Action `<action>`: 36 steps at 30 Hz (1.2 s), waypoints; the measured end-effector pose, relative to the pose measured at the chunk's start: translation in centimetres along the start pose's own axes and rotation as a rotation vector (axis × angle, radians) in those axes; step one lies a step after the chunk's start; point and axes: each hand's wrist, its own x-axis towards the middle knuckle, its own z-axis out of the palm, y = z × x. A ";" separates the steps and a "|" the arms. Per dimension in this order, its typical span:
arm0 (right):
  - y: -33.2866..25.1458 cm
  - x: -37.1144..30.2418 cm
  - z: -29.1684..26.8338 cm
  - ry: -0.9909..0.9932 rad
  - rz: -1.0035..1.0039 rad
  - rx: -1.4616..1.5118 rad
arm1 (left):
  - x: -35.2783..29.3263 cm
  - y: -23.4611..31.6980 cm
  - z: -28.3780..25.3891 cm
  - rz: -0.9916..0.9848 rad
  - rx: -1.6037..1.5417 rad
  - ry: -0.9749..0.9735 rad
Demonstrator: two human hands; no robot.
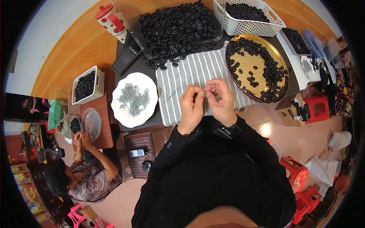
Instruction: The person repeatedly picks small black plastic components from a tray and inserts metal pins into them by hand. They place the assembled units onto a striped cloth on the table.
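Over a grey-and-white striped cloth [173,89], my left hand [191,107] and my right hand [221,102] meet near the cloth's front edge. Both hands are closed in a pinch, fingertips almost touching; whatever sits between them is too small to make out. To the left stands a white scalloped plate [148,81] with a heap of small grey-green metallic pieces [133,99]. On my right, a round gold tray [249,64] carries many small black oval parts [272,72] around its rim. A large pile of similar black parts [176,28] fills a clear bin beyond the cloth.
A phone [127,57] and a red-and-white dotted jug [112,22] stand back left. A white perforated basket [251,27] of black parts sits back right. At a side table on the left, another person [83,171] works beside a smaller basket [99,84]. Red stools [304,203] stand right.
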 end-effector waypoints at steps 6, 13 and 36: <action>-0.2 0.3 0.2 0.020 0.281 0.406 | -0.1 0.0 0.3 0.097 0.047 0.061; 0.1 -0.4 0.2 0.056 0.161 0.138 | -0.3 0.8 0.6 0.149 0.202 0.132; -1.0 3.9 -9.3 -0.070 0.024 -0.334 | -0.2 1.1 -0.4 0.110 0.076 0.004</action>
